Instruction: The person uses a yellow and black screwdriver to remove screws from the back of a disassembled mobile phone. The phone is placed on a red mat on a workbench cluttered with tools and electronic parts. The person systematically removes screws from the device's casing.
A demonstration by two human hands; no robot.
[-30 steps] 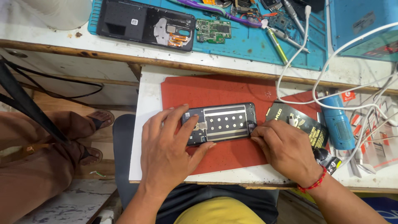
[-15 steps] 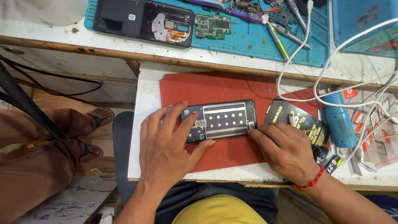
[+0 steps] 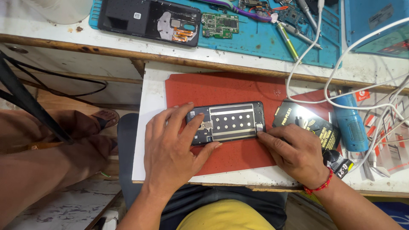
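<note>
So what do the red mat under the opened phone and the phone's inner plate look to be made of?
The flat red work mat looks like matte rubber or silicone: dull, no glare, lying limp on the white board. The open black phone frame's inner plate seems metal: silvery bands and punched holes catch light. The left hand and right hand press its ends.
</note>
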